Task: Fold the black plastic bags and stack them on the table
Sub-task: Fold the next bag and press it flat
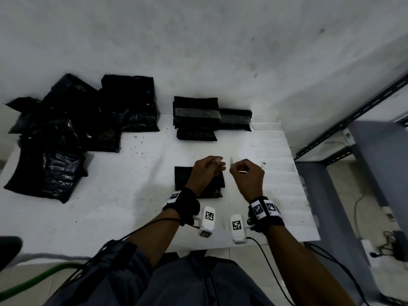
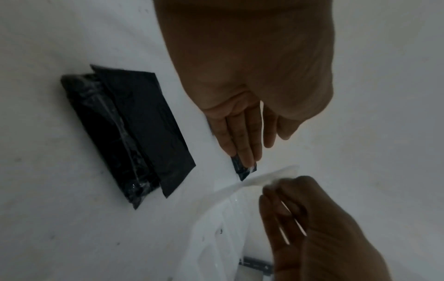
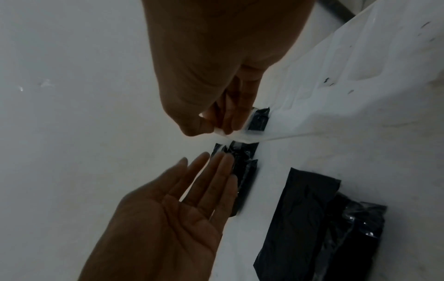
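Right hand [image 1: 246, 173] grip pinches clear strip [image 2: 261, 177]; left hand [image 1: 206, 173] grip flat, fingers straight, on folded bag [image 1: 185, 180], near tabletop [image 1: 132, 206] edge. Folded stack [image 1: 196, 118] behind. Unfolded pile [image 1: 66, 129] far left remains: roughly half left.

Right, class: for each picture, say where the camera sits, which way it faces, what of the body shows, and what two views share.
Head: worn on the head, faces down at the table; forearms, left hand, right hand and lap show.
Left wrist: looks along straight fingers touching the folded bag; right hand opposite.
Right wrist: looks along fingers pinching a white strip; left palm opposite.
Shared: both wrist views show the bag stack.
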